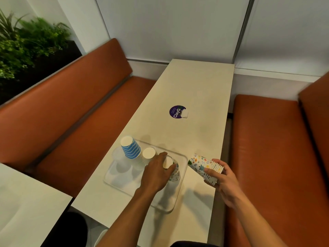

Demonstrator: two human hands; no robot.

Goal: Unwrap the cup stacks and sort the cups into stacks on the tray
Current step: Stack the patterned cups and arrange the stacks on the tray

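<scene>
A clear tray [114, 177] lies on the near part of the table. On it stand an upside-down stack of blue-striped cups [130, 147], a stack of plain white cups [148, 154] and a clear plastic cup stack [118, 155] at the far left. My left hand [156, 170] grips a patterned cup [173, 168] that stands upside down at the tray's right side. My right hand [222, 177] holds a stack of patterned cups [203, 164] on its side, just right of the tray, above the table.
The long white table [195, 90] carries a round purple sticker [176, 111] with a small white scrap beside it. Orange benches flank it on the left [80, 107] and right [267, 148]. A second table corner [26, 198] is at the lower left.
</scene>
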